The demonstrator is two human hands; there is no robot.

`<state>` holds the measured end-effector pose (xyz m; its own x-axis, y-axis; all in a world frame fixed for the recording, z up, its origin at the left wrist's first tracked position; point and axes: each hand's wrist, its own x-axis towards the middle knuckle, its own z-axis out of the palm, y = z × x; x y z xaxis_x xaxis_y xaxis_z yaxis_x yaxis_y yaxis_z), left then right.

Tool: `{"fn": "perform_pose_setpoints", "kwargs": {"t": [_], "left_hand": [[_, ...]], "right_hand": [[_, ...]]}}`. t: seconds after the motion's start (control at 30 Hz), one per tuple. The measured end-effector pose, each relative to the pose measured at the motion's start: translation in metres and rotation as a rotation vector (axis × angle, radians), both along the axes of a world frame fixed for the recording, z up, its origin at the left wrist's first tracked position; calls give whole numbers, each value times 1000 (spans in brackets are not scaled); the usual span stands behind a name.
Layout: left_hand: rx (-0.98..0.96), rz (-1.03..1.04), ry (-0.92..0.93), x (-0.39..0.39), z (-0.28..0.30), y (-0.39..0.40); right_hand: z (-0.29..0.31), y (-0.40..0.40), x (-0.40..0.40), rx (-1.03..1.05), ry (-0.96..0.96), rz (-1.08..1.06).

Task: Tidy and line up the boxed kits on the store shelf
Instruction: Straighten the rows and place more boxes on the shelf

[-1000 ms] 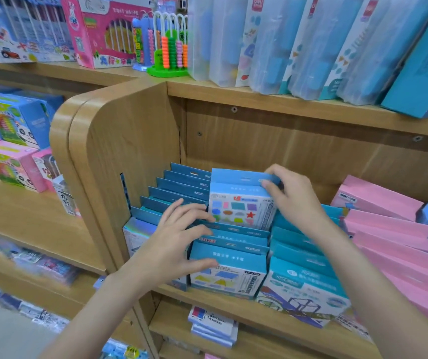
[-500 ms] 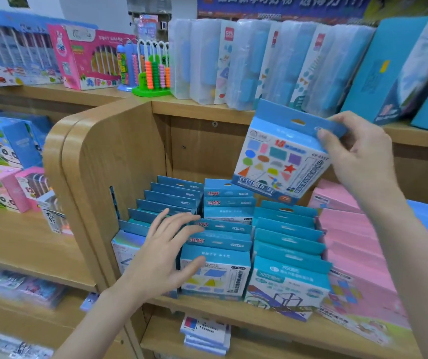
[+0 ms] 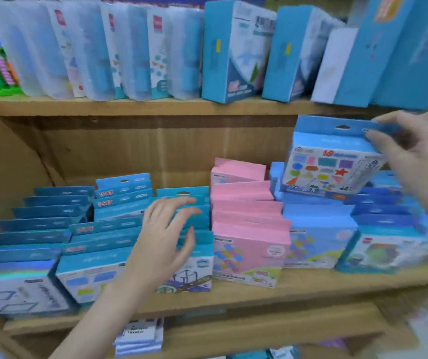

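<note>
Only 1 view was given, from a head-worn wide-angle camera. It faced forward and slightly down, close to the middle shelf, within arm's reach of its rows of boxes. The upper shelf crossed the frame's top; edges were blurred.

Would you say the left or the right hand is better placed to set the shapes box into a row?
Right: the right hand already pinches the shapes box; the left hand hovers elsewhere.
</note>
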<state>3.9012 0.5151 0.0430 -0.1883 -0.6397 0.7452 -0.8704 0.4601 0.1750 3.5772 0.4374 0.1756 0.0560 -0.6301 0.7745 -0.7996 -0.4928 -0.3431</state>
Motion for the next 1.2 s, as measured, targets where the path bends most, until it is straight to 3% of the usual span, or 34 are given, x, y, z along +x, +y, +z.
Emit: {"fn": "perform_pose_setpoints", "kwargs": {"t": [0.23, 0.4, 0.5, 0.7, 0.9, 1.2], "left_hand": [[26, -100, -16, -134, 10, -61], [29, -87, -19, -216, 8, -104], [27, -45, -53, -244, 8, -116], [69, -24, -93, -269, 8, -126], [145, 3, -113, -286, 4, -135], [213, 41, -177, -286, -4, -138]], "right_hand": [[3, -53, -160, 11, 35, -24], [-9, -94, -221, -71, 19, -91], [-16, -109, -231, -164, 132, -87], [-31, -132, -245, -197, 21, -23], [-49, -162, -238, -238, 57, -40], [-73, -217, -215, 153, 333, -136]]}}
